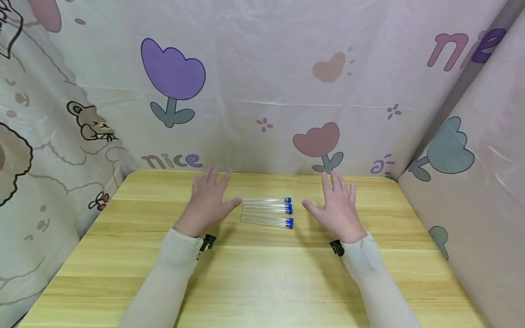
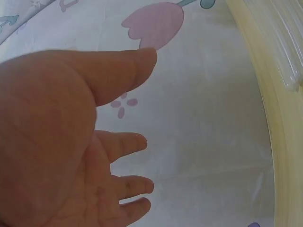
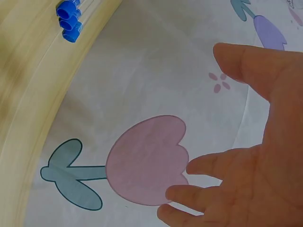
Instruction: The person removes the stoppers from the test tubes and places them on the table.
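Observation:
Several clear tubes (image 1: 266, 221) with blue caps (image 1: 290, 223) lie side by side on the wooden table, their capped ends pointing right. My left hand (image 1: 208, 200) is held to the left of the tubes, fingers spread, its thumb close to their uncapped ends in the head view. On the other side, my right hand (image 1: 338, 207) has its fingers spread too, the thumb toward the blue caps. Neither hand holds anything. The left wrist view shows the tube ends (image 2: 289, 78) at its right edge; in the right wrist view the blue caps (image 3: 70, 21) appear at upper left.
The wooden table (image 1: 262, 282) reaches back to a printed cloth backdrop (image 1: 246, 59) with flowers and lettering. More cloth hangs along the left and right sides. A black strap piece (image 1: 208, 242) shows at the left wrist, and another black piece (image 1: 337, 248) at the right.

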A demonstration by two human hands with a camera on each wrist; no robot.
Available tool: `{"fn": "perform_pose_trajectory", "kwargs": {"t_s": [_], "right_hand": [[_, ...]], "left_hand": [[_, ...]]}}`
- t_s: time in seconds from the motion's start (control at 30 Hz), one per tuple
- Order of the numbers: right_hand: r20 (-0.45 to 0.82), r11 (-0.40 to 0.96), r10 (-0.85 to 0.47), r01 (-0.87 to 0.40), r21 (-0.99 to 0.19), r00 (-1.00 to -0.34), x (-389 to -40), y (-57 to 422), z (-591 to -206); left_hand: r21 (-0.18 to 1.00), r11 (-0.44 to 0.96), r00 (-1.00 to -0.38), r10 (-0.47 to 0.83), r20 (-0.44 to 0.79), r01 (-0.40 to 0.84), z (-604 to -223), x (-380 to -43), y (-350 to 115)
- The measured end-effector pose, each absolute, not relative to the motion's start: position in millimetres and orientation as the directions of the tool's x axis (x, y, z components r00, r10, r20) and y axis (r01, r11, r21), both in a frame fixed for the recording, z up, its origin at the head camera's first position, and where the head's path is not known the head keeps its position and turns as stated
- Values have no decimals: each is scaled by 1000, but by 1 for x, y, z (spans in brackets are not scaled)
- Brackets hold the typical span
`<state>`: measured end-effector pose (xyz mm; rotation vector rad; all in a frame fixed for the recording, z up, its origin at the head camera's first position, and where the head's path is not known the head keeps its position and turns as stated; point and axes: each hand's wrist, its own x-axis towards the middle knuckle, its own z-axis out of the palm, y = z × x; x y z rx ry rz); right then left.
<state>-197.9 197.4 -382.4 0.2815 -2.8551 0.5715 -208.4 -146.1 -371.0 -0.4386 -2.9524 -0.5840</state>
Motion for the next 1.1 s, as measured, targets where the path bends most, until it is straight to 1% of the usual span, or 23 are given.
{"fn": "perform_pose_trajectory", "kwargs": {"t_s": [0.2, 0.37, 0.6, 0.8, 1.1], "right_hand": [[295, 897, -162, -265, -354, -942, -197, 197, -380], [287, 886, -179, -281, -369, -941, -195, 194, -378], [269, 887, -180, -274, -371, -946, -192, 193, -377], [256, 889, -185, -273, -368, -949, -193, 195, -380], [220, 887, -182, -256, -384, -958, -193, 194, -382]], "left_hand": [[308, 881, -932, 318, 177, 359, -374, -209, -131], [268, 860, -898, 391, 203, 435, -381, -208, -119], [221, 831, -860, 490, 145, 511, -395, -211, -108], [213, 819, -846, 523, 106, 533, -409, -216, -105], [224, 819, -846, 528, 68, 529, -429, -221, -103]]}}
